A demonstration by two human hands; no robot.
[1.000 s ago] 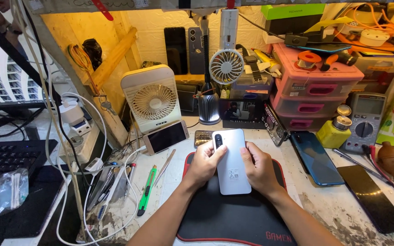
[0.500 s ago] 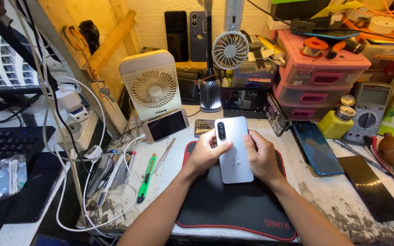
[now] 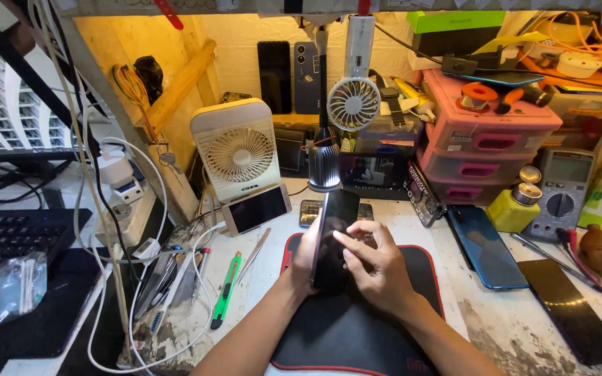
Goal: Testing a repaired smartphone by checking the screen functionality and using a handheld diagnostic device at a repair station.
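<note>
A smartphone (image 3: 334, 226) stands tilted on its edge above a black work mat with red trim (image 3: 357, 327), its dark screen side turned toward me. My left hand (image 3: 306, 254) grips it from behind along its left edge. My right hand (image 3: 371, 261) holds its right side, the fingers spread over the dark glass. Both forearms reach in from the bottom of the view.
A white desk fan (image 3: 235, 150), a small clip fan (image 3: 353, 103), a phone lying flat (image 3: 256, 209), a green utility knife (image 3: 226, 289), a blue phone (image 3: 485, 247), a black glass panel (image 3: 569, 306), pink drawers (image 3: 485, 136), a multimeter (image 3: 562, 191), a keyboard (image 3: 8, 233) and cables surround the mat.
The phone lay with its white back up under both hands. It has been turned over and raised on edge, dark screen side now showing. The view has shifted slightly.
</note>
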